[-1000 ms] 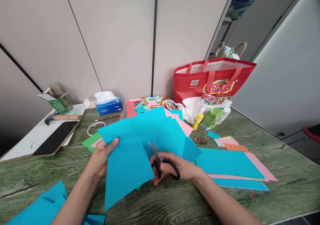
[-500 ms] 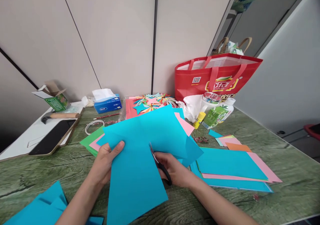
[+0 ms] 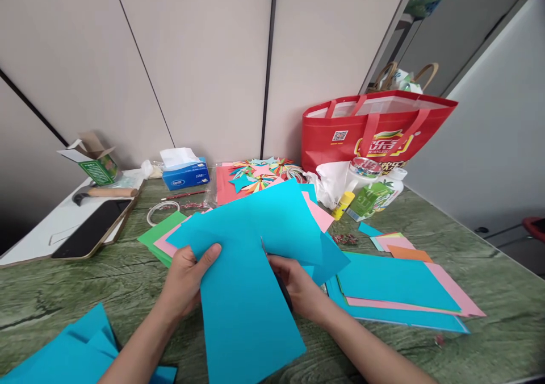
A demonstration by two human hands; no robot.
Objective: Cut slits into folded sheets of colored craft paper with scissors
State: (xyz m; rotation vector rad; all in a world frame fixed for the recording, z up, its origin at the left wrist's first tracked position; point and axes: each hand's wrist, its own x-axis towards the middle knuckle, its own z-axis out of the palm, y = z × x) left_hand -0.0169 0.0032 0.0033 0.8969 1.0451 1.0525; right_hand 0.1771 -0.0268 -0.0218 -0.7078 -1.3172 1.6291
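Observation:
A large blue sheet of paper (image 3: pixel 247 293) is held up over the table, split by a cut that runs up from its lower right. My left hand (image 3: pixel 187 276) pinches its left side, thumb on top and fingers behind. My right hand (image 3: pixel 300 287) is closed round the black-handled scissors (image 3: pixel 284 293), whose blades lie in the cut near the sheet's middle. The paper partly covers the blades and handles. Behind the sheet, green paper (image 3: pixel 159 229) and pink paper (image 3: pixel 323 216) stick out at the sides.
Stacked coloured paper (image 3: pixel 395 282) lies at right, more blue pieces (image 3: pixel 63 355) at front left. Along the back stand a tissue box (image 3: pixel 186 176), paper stars (image 3: pixel 259 182), a glue stick (image 3: pixel 343 205), a juice carton (image 3: pixel 368 199) and a red bag (image 3: pixel 332 145). A phone (image 3: pixel 91 230) lies left.
The sheet's lower part has swung to the right, and the scissors sit deeper behind the paper, with less of the blades and handles showing. The view has shifted slightly.

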